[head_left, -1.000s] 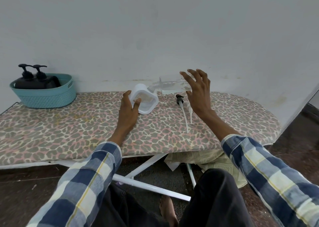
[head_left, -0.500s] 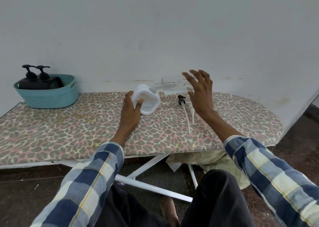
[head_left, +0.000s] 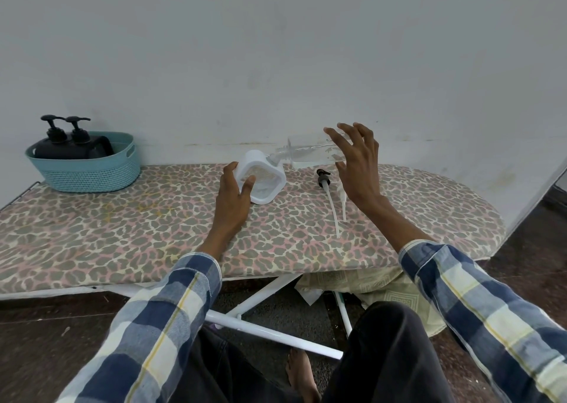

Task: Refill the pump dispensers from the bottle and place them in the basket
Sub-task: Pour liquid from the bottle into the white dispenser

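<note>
Two hands busy: right hand (head_left: 357, 169) grips clear bottle (head_left: 310, 155) w/ fingers spread, long axis horizontal, neck pointing left into white dispenser (head_left: 264, 180), tilted on ironing board (head_left: 122, 224), held by left hand (head_left: 234, 198)

Your basket (head_left: 89, 172) sits at the far left end of the ironing board (head_left: 153, 231), against the wall (head_left: 276, 49); two pump dispensers (head_left: 66, 138) stand side by side in it. Near the board's middle, your left hand (head_left: 234, 201) grips the tilted container (head_left: 264, 180), which rests on the board. To its right, your right hand (head_left: 357, 166) holds the bottle (head_left: 310, 155) level above the board, its mouth at the container's upper edge. A loose pump head (head_left: 324, 180) lies on the board just below the bottle, its tube pointing toward you.
</note>
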A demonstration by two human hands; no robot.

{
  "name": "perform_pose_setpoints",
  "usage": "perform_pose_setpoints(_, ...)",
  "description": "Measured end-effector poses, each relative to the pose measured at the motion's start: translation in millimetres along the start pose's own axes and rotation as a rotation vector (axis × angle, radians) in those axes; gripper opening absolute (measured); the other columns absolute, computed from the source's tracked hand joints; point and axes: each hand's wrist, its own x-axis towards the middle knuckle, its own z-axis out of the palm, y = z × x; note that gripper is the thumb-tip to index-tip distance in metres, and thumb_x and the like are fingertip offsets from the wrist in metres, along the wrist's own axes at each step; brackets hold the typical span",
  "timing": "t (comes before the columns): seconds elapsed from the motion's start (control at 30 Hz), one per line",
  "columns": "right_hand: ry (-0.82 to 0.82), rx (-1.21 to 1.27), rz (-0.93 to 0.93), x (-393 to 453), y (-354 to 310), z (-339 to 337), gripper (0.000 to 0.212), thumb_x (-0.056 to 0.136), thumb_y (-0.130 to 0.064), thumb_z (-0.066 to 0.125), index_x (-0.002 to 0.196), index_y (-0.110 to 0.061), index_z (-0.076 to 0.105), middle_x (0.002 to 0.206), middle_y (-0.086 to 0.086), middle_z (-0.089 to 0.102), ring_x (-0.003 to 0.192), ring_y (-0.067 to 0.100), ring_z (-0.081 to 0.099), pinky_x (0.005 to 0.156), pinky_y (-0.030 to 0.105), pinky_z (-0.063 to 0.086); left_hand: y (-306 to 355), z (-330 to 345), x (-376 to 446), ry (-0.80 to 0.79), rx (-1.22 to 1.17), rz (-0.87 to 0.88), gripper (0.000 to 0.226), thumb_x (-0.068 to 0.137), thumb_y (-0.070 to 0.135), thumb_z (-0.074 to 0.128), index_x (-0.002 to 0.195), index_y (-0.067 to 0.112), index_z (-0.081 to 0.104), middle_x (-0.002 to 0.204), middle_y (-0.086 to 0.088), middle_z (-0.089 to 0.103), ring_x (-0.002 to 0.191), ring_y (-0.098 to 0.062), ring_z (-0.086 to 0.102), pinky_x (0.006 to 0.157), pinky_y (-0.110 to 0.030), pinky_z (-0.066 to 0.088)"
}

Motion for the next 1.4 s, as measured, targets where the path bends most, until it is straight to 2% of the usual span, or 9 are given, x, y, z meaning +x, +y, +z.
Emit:
perform_pose_setpoints(0.6, 0.015, -0.029, -0.016, 3, 1, 1, 0.090, 0.078, 0.014, 0.075, 0.153, -0.029, 0.050, 0.154, 0.002, 0.050, 0.148, 0.031, 0.035, 0.115, 0.046, 0.036, 3, -1, -2, -0.007, -0.021, -0.014, 0.051, 0.111, 0.035, 0.056, 0.155, 0.019, 0.036, 0.147, -0.010, 0.052, 0.127, -0.028, 0.056, 0.107, -0.049, 0.053)
perform_pose_setpoints(0.8, 0.028, -0.014, -0.029, 4, 1, 0, 0.088, 0.079, 0.013, 0.076, 0.152, -0.028, 0.052, 0.154, 0.003, 0.051, 0.148, 0.031, 0.035, 0.115, 0.046, 0.036, 6, -2, -4, -0.008, -0.015, -0.006, 0.051, 0.111, 0.035, 0.055, 0.156, 0.018, 0.036, 0.149, -0.010, 0.051, 0.127, -0.026, 0.055, 0.101, -0.036, 0.047)
perform_pose_setpoints(0.97, 0.026, -0.021, -0.033, 4, 3, 2, 0.087, 0.080, 0.013, 0.075, 0.153, -0.029, 0.051, 0.154, 0.002, 0.050, 0.149, 0.030, 0.035, 0.115, 0.045, 0.035, 7, -2, -4, -0.008, -0.010, -0.018, 0.052, 0.111, 0.034, 0.055, 0.156, 0.018, 0.035, 0.150, -0.010, 0.050, 0.128, -0.025, 0.054, 0.104, -0.037, 0.048)
perform_pose_setpoints(1.17, 0.032, 0.004, 0.007, 2, 1, 6, 0.088, 0.077, 0.015, 0.071, 0.152, -0.028, 0.052, 0.152, 0.002, 0.051, 0.148, 0.031, 0.036, 0.118, 0.046, 0.033, 8, -3, -5, -0.004, -0.029, -0.034, 0.050, 0.111, 0.035, 0.056, 0.154, 0.021, 0.036, 0.147, -0.008, 0.052, 0.127, -0.027, 0.057, 0.105, -0.046, 0.054)
perform_pose_setpoints(1.3, 0.007, 0.024, 0.076, -3, -3, 13, 0.084, 0.078, 0.007, 0.076, 0.150, -0.030, 0.054, 0.150, -0.002, 0.053, 0.144, 0.027, 0.039, 0.115, 0.045, 0.032, 9, -4, -5, 0.017, -0.027, -0.039, 0.048, 0.110, 0.035, 0.057, 0.151, 0.019, 0.038, 0.142, -0.008, 0.054, 0.122, -0.026, 0.058, 0.103, -0.051, 0.057)
perform_pose_setpoints(1.4, -0.032, 0.038, 0.122, -9, -8, 20, 0.081, 0.077, -0.006, 0.083, 0.148, -0.033, 0.055, 0.145, -0.006, 0.056, 0.137, 0.024, 0.043, 0.111, 0.046, 0.034, 11, -5, -5, 0.051, -0.042, -0.059, 0.047, 0.108, 0.035, 0.061, 0.147, 0.017, 0.042, 0.137, -0.005, 0.054, 0.118, -0.024, 0.059, 0.100, -0.049, 0.059)
